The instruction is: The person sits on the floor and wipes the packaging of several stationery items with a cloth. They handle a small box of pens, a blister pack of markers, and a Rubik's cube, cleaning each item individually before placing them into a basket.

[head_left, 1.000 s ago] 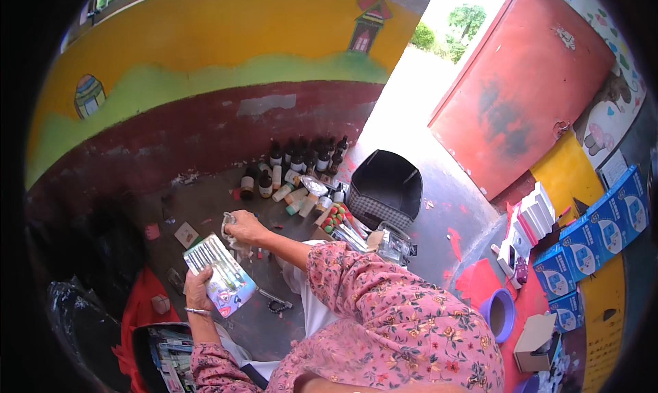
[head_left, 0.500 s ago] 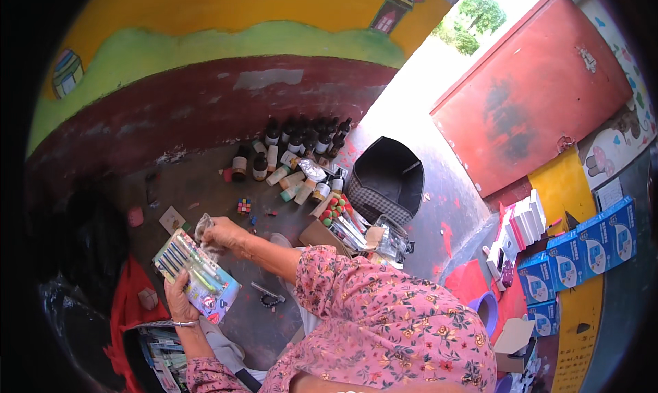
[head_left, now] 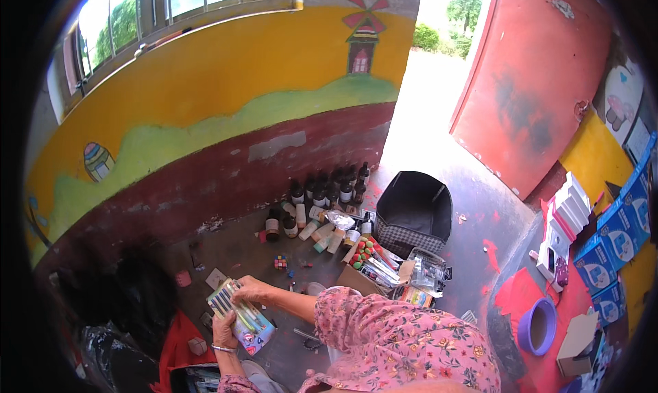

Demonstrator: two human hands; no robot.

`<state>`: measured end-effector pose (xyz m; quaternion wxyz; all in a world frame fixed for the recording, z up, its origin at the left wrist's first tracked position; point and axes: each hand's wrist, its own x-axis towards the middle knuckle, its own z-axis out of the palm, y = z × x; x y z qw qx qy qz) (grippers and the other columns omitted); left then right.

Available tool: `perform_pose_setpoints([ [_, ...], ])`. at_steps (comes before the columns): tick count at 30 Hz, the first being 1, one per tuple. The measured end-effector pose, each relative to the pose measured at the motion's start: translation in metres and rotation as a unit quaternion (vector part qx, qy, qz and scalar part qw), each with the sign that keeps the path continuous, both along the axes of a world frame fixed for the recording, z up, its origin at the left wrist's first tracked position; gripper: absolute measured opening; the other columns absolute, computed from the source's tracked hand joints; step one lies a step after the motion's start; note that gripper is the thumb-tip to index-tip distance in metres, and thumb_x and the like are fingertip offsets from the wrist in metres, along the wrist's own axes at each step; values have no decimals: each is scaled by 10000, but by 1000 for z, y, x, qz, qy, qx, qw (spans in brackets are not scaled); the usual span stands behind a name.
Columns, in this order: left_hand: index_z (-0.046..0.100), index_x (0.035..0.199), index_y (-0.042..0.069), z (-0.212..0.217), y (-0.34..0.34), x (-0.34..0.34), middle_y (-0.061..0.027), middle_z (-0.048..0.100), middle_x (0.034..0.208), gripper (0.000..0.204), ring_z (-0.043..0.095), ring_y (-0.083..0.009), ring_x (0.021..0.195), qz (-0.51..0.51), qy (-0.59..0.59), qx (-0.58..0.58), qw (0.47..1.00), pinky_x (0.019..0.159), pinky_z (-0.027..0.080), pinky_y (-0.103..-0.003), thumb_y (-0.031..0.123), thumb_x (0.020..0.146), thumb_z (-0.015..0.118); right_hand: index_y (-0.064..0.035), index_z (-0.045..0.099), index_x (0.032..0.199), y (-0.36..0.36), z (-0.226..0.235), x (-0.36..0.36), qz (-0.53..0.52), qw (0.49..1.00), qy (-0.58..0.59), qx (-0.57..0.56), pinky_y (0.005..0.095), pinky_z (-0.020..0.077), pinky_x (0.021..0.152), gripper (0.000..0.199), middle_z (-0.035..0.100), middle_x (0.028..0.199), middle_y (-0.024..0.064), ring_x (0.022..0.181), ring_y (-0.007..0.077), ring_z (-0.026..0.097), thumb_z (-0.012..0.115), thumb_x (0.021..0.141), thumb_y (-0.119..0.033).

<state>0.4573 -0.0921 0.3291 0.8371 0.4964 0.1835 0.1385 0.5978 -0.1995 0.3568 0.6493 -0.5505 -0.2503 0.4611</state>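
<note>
Head: illegibly printed pack [head_left: 254, 330] in left hand [head_left: 223, 330]

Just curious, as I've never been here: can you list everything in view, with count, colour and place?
Flat pack: one, multicoloured, in the left hand
Bottles: many, dark with pale labels, by the wall
Tubes: several, pale, before the bottles
Puzzle cube: one, multicoloured, on the floor
Open container: one, black, near the doorway
Door: one, red, upper right
Blue boxes: several, blue, far right
White boxes: several, white, left of the blue ones
Tub: one, purple, lower right
Cardboard box: at least one, brown, lower right
Painted windmill: one, red-sailed, upper wall
Left hand: one, bare, holding the pack
Right hand: one, bare, at the pack's upper part
</note>
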Motion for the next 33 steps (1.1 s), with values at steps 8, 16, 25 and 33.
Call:
perform_pose_setpoints([
  [8, 513, 1047, 13, -3, -6, -5, -35, 596, 909, 344, 583, -165, 806, -10, 43, -3, 999, 746, 470, -289, 83, 735, 639, -10, 601, 732, -15, -2, -7, -47, 996, 75, 11, 290, 455, 549, 164, 584, 653, 68, 585, 147, 556, 631, 595, -94],
  [16, 42, 1370, 200, 19, -36, 15, -126, 322, 1302, 814, 421, -234, 1138, 9, 104, 131, 986, 872, 415, -345, 181, 765, 585, -13, 604, 721, -2, -18, 10, -169, 945, -276, -44, 396, 470, 680, 324, 593, 748, 221, 746, 352, 589, 638, 563, -293],
  [25, 272, 1319, 121, -4, -17, -29, -118, 499, 1139, 661, 499, -258, 1055, -71, -125, -295, 945, 863, 425, -500, 269, 762, 596, 11, 571, 832, 15, 10, -7, 37, 993, 108, -17, 281, 477, 476, 326, 599, 715, 82, 562, 153, 576, 577, 812, -314],
  [33, 320, 1307, 96, 9, -21, -31, -168, 394, 1273, 660, 357, -386, 1178, -103, -205, -418, 879, 828, 308, -682, 410, 773, 547, 1, 584, 754, 20, 14, -11, -150, 949, -276, 38, 261, 421, 525, 240, 593, 646, 60, 565, 147, 545, 543, 819, -226],
])
